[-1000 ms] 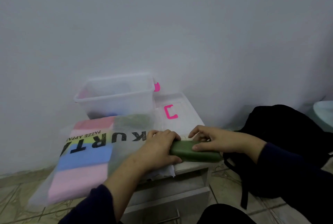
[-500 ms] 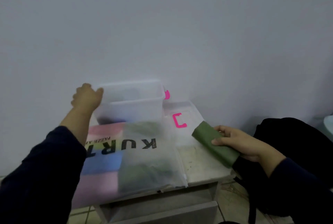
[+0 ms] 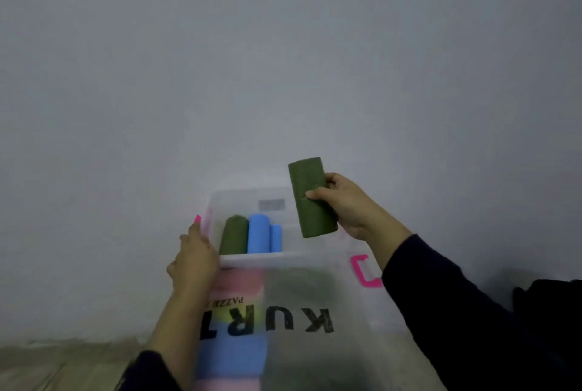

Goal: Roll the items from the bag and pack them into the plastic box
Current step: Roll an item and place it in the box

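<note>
Here the green roll [image 3: 310, 197] is held nearly upright above the right end of the box [image 3: 277, 260], clasped in the right hand [image 3: 348, 205], thumb on its front and fingers behind. Inside the box, at the left, lie another green roll [image 3: 233, 235], a blue roll [image 3: 258, 233] and a thinner blue one [image 3: 276, 238], side by side and touching. The left hand [image 3: 193, 260] grips the box's left near corner, by a pink clip [image 3: 197, 218]. Nearer the person lies the translucent bag [image 3: 283, 321] with coloured cloths showing through it. A pink handle [image 3: 362, 271] lies right of the box.
</note>
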